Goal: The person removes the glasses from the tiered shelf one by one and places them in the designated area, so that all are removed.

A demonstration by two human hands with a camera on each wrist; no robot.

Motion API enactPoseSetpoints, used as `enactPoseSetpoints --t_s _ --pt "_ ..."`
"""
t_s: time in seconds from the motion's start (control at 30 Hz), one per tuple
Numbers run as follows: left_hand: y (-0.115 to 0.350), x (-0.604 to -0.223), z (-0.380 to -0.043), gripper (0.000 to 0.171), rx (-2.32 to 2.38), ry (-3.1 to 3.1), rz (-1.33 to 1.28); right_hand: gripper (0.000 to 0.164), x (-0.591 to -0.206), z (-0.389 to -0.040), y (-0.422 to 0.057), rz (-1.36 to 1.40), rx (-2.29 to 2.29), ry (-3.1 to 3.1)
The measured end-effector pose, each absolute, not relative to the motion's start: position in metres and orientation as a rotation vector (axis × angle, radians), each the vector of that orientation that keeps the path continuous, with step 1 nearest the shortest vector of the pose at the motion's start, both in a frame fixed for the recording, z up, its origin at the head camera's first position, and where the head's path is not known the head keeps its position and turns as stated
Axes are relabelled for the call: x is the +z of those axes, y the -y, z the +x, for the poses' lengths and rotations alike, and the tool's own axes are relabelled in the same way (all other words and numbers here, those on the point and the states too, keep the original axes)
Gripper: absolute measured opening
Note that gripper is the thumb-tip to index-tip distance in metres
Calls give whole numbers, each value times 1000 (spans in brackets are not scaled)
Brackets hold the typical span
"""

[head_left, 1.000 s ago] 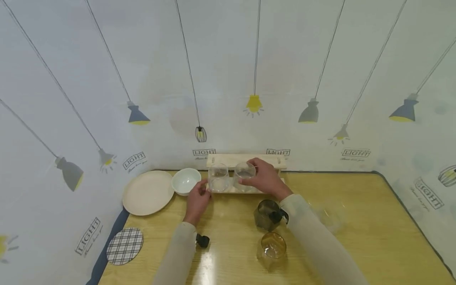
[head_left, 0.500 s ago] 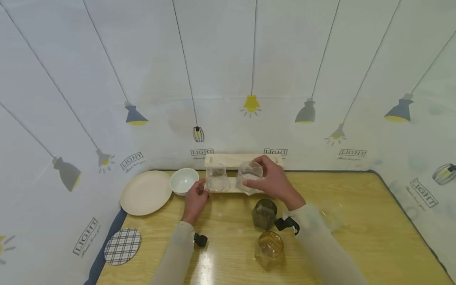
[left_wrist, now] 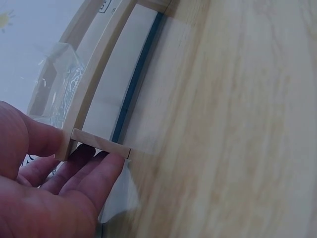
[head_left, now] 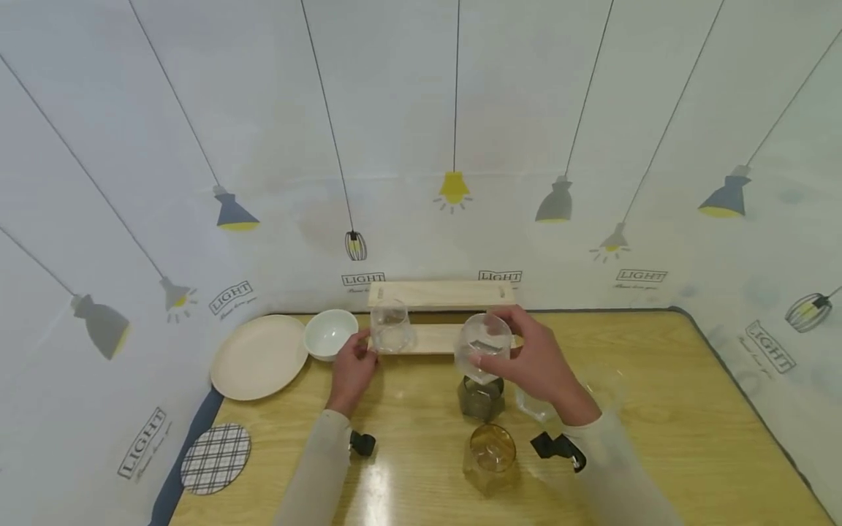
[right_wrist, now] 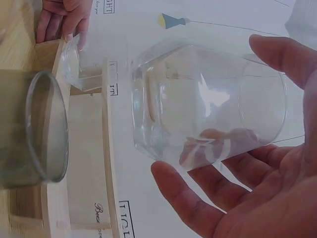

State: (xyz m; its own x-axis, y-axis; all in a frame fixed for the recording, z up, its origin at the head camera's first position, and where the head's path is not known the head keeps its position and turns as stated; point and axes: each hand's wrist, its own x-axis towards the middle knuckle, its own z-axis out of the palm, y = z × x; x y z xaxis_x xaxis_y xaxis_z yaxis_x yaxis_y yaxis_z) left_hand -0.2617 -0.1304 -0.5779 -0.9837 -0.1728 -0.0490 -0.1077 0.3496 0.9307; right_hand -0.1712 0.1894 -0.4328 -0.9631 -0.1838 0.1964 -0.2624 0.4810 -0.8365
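My right hand holds a clear faceted glass between thumb and fingers, in front of the right part of a two-tier wooden rack. In the right wrist view the glass lies sideways across the picture, with the thumb on one side and fingers on the other. A second clear glass stands on the left of the rack's lower shelf. My left hand grips the rack's left end; in the left wrist view its thumb and fingers close round the wooden end piece.
A smoky grey glass and an amber glass stand on the wooden table in front of the rack. More clear glassware is right of them, partly behind my right hand. At left are a bowl, beige plate and checked coaster.
My right hand has lifted the clear glass off the rack's lower shelf and brought it right and toward me. The left hand keeps its grip on the rack's end.
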Motion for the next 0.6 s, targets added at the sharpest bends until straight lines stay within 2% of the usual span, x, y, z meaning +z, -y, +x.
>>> enactPoseSetpoints --t_s 0.17,0.6 --pt "130 -579 -260 43 -1780 2527 267 68 -436 -149 -206 342 1428 2652" --pt "134 -573 -258 43 -1814 2505 279 62 -453 -101 -236 326 1380 2578"
